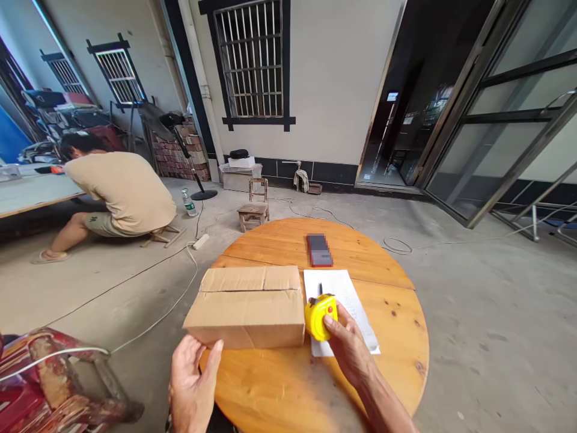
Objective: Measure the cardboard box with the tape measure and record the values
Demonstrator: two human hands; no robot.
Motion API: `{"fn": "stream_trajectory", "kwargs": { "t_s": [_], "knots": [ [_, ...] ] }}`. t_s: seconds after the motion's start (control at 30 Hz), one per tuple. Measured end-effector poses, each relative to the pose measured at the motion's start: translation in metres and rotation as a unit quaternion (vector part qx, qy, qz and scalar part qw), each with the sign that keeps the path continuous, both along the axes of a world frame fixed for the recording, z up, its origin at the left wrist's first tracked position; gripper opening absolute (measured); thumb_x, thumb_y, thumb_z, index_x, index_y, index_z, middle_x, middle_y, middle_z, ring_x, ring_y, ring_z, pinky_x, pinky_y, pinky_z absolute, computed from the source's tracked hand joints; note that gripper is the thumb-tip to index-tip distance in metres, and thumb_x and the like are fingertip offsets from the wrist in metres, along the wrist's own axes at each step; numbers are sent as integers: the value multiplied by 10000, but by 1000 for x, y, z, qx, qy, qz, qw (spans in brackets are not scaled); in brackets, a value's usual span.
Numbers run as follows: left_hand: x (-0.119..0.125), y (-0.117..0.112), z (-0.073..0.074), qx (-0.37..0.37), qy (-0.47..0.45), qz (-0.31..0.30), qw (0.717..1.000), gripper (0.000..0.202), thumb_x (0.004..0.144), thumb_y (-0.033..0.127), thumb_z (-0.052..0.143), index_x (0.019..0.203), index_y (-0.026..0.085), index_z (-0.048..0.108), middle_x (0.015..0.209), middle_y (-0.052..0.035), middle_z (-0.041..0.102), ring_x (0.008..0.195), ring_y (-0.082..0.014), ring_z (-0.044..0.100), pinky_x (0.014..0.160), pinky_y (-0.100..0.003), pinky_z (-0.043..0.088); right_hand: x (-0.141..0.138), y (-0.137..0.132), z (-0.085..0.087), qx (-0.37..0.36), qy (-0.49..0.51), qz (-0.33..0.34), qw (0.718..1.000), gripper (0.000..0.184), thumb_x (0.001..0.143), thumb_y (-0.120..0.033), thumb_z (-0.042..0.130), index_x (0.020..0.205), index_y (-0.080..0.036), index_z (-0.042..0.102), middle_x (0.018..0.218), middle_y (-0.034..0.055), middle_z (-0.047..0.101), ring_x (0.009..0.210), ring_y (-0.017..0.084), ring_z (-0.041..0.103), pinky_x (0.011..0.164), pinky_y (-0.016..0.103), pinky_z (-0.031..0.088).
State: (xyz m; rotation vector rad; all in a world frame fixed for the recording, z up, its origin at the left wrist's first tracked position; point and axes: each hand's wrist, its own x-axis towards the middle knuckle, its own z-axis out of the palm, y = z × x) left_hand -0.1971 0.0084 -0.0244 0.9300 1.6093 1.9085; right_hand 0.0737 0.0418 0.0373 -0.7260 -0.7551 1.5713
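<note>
A closed cardboard box point(249, 308) lies on a round wooden table point(369, 349). My left hand point(192, 379) rests at the box's near left corner, fingers apart, thumb touching the front face. My right hand point(349, 343) grips a yellow tape measure point(319, 316) pressed against the box's right end. Under it lies a white sheet of paper point(347, 294) with a black pen. A dark phone point(319, 249) sits farther back on the table.
A person in a beige shirt point(121, 189) crouches at the left by a low bench. Cables run across the concrete floor. A small wooden stool point(253, 210) stands behind the table. A red chair point(54, 379) is at my left. Glass doors stand open at the right.
</note>
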Motion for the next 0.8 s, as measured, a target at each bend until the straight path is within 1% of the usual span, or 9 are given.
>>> {"fn": "stream_trajectory", "kwargs": {
  "t_s": [0.17,0.3,0.37,0.43,0.47,0.53,0.6,0.67,0.8],
  "knots": [
    [1,-12,11,-30,60,-2,998,663,740,462,749,1297,198,505,1268,-125,592,1231,-313,533,1120,-536,350,9,-11,-1,-10,-8,-19,1000,384,726,-367,818,1053,-223,678,943,31,696,822,167,625,750,254,499],
    [17,-40,39,6,163,106,981,653,768,450,713,1331,177,526,1266,-125,609,1231,-306,531,1112,-475,375,26,-35,-1,-26,-61,-31,997,484,705,-409,829,1117,-225,652,1000,48,702,881,186,635,775,264,507],
    [33,-58,53,23,198,101,975,488,800,405,684,1230,187,611,1145,-94,659,1091,-271,608,1042,-419,449,31,-48,-1,-21,-87,-9,996,507,702,-402,834,1136,-235,632,1026,48,702,904,193,641,792,275,512],
    [52,-72,63,-9,240,6,971,254,836,342,652,1054,219,694,1056,-62,685,974,-232,642,949,-342,504,32,-59,1,-12,-103,14,994,521,697,-388,841,1147,-248,617,1021,42,704,901,196,648,789,287,520],
    [62,-77,66,-17,249,-64,966,187,849,322,636,995,231,710,1034,-55,692,948,-221,650,910,-316,518,31,-64,2,-9,-109,25,994,534,693,-383,845,1156,-252,612,1017,41,705,902,199,650,793,293,524],
    [81,-82,69,-33,223,-199,954,175,869,309,613,998,242,711,1056,-60,692,948,-213,658,868,-296,533,28,-71,6,-7,-115,49,992,554,690,-378,849,1173,-254,608,1016,40,705,913,198,650,807,294,526],
    [96,-82,69,-62,161,-313,934,274,870,344,617,1115,236,674,1079,-75,691,912,-206,671,833,-293,551,25,-76,9,-6,-117,69,991,548,702,-379,843,1182,-268,605,1023,33,702,915,192,649,814,289,529],
    [106,-80,68,-95,91,-384,914,424,856,401,635,1237,219,607,1094,-94,696,917,-216,677,837,-304,559,24,-79,11,0,-127,80,989,522,721,-383,828,1183,-285,606,1037,29,697,920,190,649,821,289,533],
    [111,-80,72,-144,31,-441,885,561,840,438,661,1336,215,523,1228,-119,661,1113,-267,630,976,-352,507,24,-85,10,9,-162,104,981,525,725,-378,827,1199,-292,618,1064,41,689,950,201,646,827,299,534]
  ]
}}
